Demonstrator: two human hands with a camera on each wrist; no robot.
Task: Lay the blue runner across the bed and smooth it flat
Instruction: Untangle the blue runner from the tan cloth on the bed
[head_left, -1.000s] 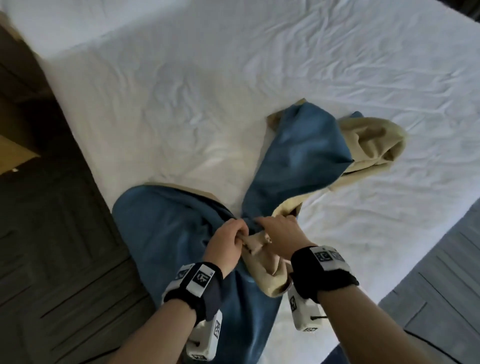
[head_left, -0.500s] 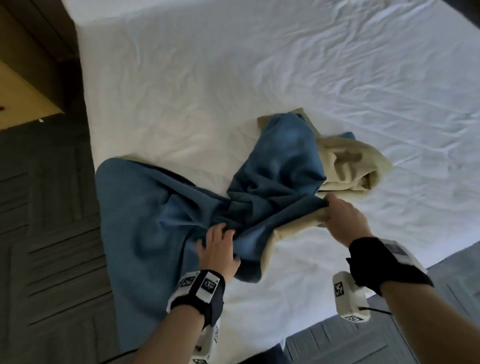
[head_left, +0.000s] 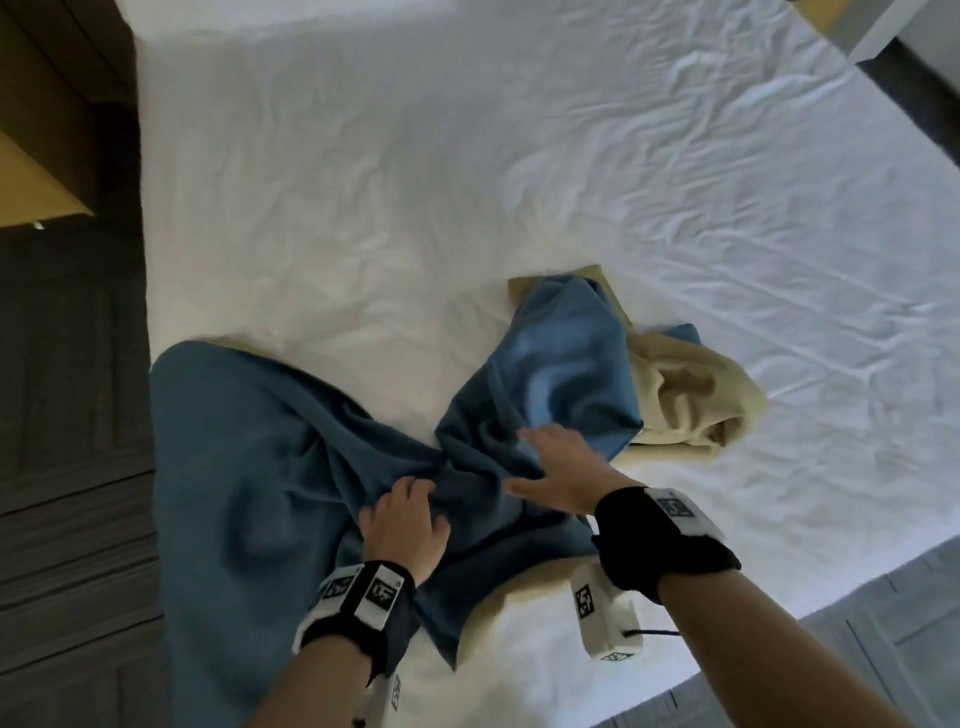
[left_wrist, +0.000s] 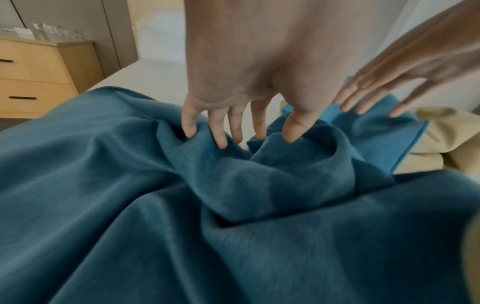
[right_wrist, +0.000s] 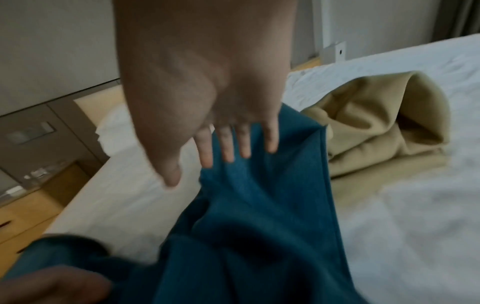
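Note:
The blue runner (head_left: 260, 467) with a beige underside lies crumpled and twisted on the white bed (head_left: 415, 182). Its left part hangs over the bed's left edge. Its far end is bunched with the beige side (head_left: 685, 395) turned out. My left hand (head_left: 410, 491) rests on the twisted middle, and in the left wrist view its fairly straight fingertips (left_wrist: 221, 139) press into a raised fold of the runner (left_wrist: 155, 205). My right hand (head_left: 524, 462) is spread flat just right of it, with fingers (right_wrist: 226, 152) straight on the blue cloth (right_wrist: 259, 205) and nothing held.
A wooden drawer unit (head_left: 31, 156) stands left of the bed, also seen in the left wrist view (left_wrist: 31, 78). Dark floor (head_left: 67, 467) runs along the left edge and grey floor (head_left: 883, 649) along the near right edge. Wrinkled sheet stretches beyond the runner.
Both hands pinched the runner's middle a second ago. The right hand then gripped the beige edge, has let go, and now lies flat on the blue cloth. The left hand's fingers straightened.

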